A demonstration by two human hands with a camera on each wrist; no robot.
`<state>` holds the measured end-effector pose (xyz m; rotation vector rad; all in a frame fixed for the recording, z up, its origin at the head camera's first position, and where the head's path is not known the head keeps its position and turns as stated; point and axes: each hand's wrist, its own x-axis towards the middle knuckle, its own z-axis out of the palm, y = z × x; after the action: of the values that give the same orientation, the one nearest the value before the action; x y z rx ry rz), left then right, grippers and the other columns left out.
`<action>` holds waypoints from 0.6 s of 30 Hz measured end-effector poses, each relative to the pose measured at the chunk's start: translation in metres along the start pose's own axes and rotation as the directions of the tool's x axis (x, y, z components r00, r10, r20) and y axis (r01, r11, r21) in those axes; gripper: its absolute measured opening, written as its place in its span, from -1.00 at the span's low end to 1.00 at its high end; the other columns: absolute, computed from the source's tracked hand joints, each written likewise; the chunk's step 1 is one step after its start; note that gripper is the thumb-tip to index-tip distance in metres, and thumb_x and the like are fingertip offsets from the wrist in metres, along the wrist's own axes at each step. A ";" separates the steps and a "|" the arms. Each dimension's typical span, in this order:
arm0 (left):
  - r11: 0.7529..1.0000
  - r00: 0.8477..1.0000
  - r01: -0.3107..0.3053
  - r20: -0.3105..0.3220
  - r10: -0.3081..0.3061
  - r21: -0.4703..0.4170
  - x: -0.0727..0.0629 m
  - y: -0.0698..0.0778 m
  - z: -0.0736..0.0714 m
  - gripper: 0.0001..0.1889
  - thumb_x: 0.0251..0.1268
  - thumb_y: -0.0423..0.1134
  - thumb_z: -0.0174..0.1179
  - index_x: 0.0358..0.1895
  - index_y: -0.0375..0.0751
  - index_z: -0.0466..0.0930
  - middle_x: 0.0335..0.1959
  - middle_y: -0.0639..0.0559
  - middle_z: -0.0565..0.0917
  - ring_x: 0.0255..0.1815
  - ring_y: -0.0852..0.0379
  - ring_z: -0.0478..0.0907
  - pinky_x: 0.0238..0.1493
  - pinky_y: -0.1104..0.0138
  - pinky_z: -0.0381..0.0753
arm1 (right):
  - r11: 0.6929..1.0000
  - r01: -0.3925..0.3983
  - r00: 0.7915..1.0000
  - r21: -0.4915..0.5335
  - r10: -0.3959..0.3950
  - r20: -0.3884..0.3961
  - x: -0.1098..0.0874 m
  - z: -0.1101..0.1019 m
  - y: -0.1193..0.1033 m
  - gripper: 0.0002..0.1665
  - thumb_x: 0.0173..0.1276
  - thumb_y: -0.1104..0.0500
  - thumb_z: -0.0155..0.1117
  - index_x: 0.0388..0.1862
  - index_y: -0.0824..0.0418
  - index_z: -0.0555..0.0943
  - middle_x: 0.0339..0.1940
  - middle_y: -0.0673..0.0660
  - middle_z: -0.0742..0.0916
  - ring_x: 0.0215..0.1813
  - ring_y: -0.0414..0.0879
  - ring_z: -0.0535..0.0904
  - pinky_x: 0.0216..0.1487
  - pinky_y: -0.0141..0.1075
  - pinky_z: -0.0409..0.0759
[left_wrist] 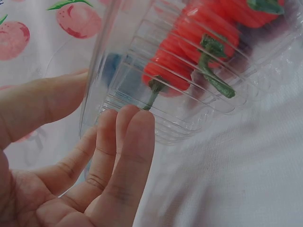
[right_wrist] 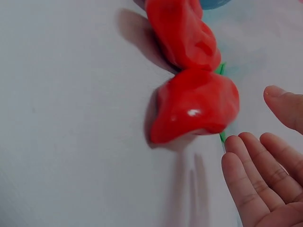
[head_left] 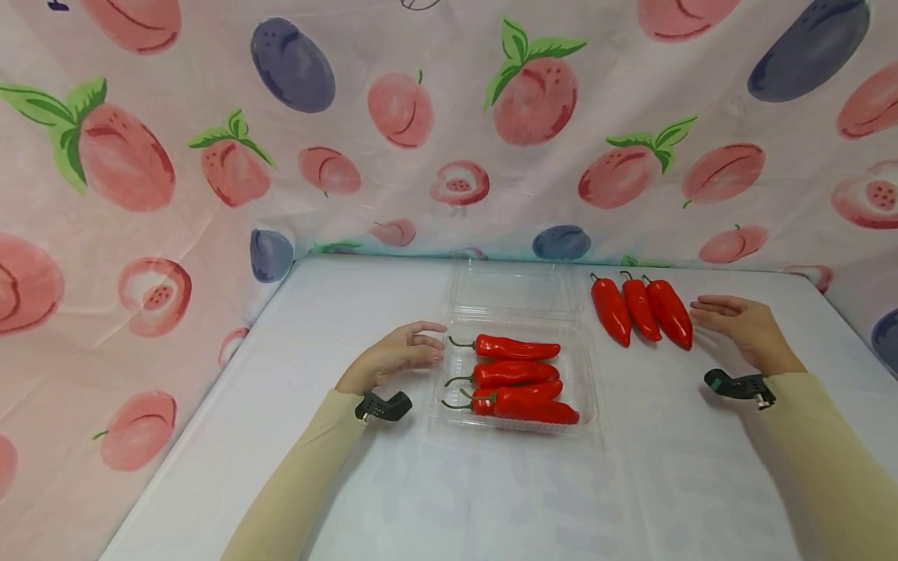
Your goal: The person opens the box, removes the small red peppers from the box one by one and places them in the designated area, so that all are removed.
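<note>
Several red peppers [head_left: 517,348] with green stems lie side by side in a clear plastic clamshell box [head_left: 588,366], its lid [head_left: 515,288] folded back flat. At the box's left edge is my left hand [head_left: 401,357], its fingers extended and its fingertips at the wall. The left wrist view shows the thumb [left_wrist: 57,97] by the rim; firm contact is hard to tell. Right of the lid, three more red peppers [head_left: 669,313] lie on the table. My right hand [head_left: 747,331] is just beside the rightmost one, fingers straight, thumb apart, holding nothing.
A white cloth covers the table [head_left: 351,304]. Behind it and on the left hangs a pink fruit-print curtain [head_left: 435,62]. Each wrist wears a dark camera strap [head_left: 384,407].
</note>
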<state>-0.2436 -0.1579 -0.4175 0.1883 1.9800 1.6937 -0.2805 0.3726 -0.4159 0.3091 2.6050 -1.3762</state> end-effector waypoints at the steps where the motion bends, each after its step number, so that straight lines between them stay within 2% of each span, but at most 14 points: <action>1: 1.000 1.000 0.000 -0.001 0.000 0.001 0.000 0.000 0.000 -0.43 0.23 -0.40 0.15 0.32 -0.30 0.24 -0.03 -0.14 0.54 -0.23 0.27 0.57 -0.01 0.35 0.61 | 1.000 0.007 1.000 -0.004 -0.007 0.001 0.000 -0.001 0.000 -0.01 0.25 -0.31 0.11 0.47 0.23 0.10 -0.32 -0.48 0.53 0.30 0.11 0.34 0.34 0.14 0.25; 2: 1.000 1.000 0.002 -0.003 -0.002 0.002 0.000 0.000 0.000 -0.43 0.23 -0.40 0.15 0.32 -0.30 0.24 -0.04 -0.14 0.54 -0.23 0.27 0.57 -0.01 0.35 0.61 | 1.000 0.017 1.000 -0.007 -0.017 0.003 -0.001 -0.002 0.000 -0.01 0.25 -0.31 0.11 0.47 0.23 0.11 -0.43 -0.57 0.43 0.20 -0.03 0.42 0.33 0.12 0.26; 3: 1.000 1.000 0.003 -0.004 -0.003 0.004 0.000 0.000 0.000 -0.43 0.23 -0.40 0.15 0.32 -0.30 0.24 -0.04 -0.14 0.54 -0.23 0.27 0.57 0.00 0.34 0.61 | 1.000 0.028 1.000 -0.013 -0.028 0.002 -0.001 -0.003 -0.001 -0.02 0.26 -0.30 0.10 0.46 0.24 0.11 -0.43 -0.58 0.43 0.09 -0.20 0.47 0.32 0.08 0.28; 5: 1.000 1.000 0.004 -0.005 -0.004 0.006 -0.001 0.001 0.000 -0.43 0.22 -0.40 0.15 0.32 -0.30 0.25 -0.03 -0.14 0.54 -0.23 0.27 0.56 0.00 0.34 0.61 | 0.999 0.041 0.999 -0.013 -0.041 -0.002 -0.001 -0.005 -0.001 -0.05 0.28 -0.27 0.10 0.46 0.24 0.11 -0.45 -0.62 0.44 -0.13 -0.50 0.44 0.27 -0.01 0.31; 7: 1.000 1.000 0.002 -0.003 -0.002 0.004 -0.001 0.001 0.000 -0.43 0.23 -0.40 0.15 0.32 -0.30 0.24 -0.03 -0.15 0.54 -0.23 0.27 0.57 -0.01 0.35 0.61 | 0.999 0.053 0.999 -0.006 -0.053 -0.007 0.000 -0.007 0.000 -0.06 0.29 -0.24 0.11 0.46 0.25 0.11 -0.44 -0.62 0.45 -0.25 -0.65 0.38 0.21 -0.10 0.35; 11: 1.000 1.000 -0.004 0.005 0.004 -0.006 -0.002 0.002 0.001 -0.42 0.23 -0.41 0.14 0.33 -0.32 0.23 -0.05 -0.14 0.54 -0.23 0.28 0.57 -0.02 0.36 0.61 | 0.996 0.087 0.996 -0.003 -0.087 0.000 0.001 -0.010 0.002 -0.05 0.28 -0.22 0.14 0.46 0.26 0.11 -0.34 -0.57 0.48 -0.26 -0.68 0.40 0.10 -0.24 0.44; 13: 1.000 1.000 -0.005 0.007 0.005 -0.010 -0.002 0.002 0.001 -0.42 0.24 -0.40 0.13 0.33 -0.31 0.22 -0.05 -0.12 0.54 -0.23 0.29 0.58 -0.01 0.35 0.61 | 0.997 0.074 0.997 0.015 -0.074 0.000 0.002 -0.011 0.003 -0.06 0.25 -0.21 0.18 0.47 0.19 0.12 -0.31 -0.55 0.50 -0.25 -0.67 0.43 0.05 -0.34 0.53; 18: 1.000 1.000 0.000 0.001 0.000 -0.009 -0.001 0.001 0.000 -0.43 0.24 -0.41 0.13 0.33 -0.29 0.24 -0.06 -0.09 0.55 -0.22 0.28 0.59 0.02 0.33 0.61 | 0.995 0.102 0.995 -0.005 -0.101 0.026 -0.002 -0.014 -0.002 -0.08 0.27 -0.21 0.15 0.46 0.22 0.14 -0.28 -0.56 0.49 -0.19 -0.61 0.44 -0.02 -0.43 0.59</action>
<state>-0.2424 -0.1581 -0.4165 0.1853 1.9719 1.7016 -0.2805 0.3829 -0.4057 0.1589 2.6367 -1.3936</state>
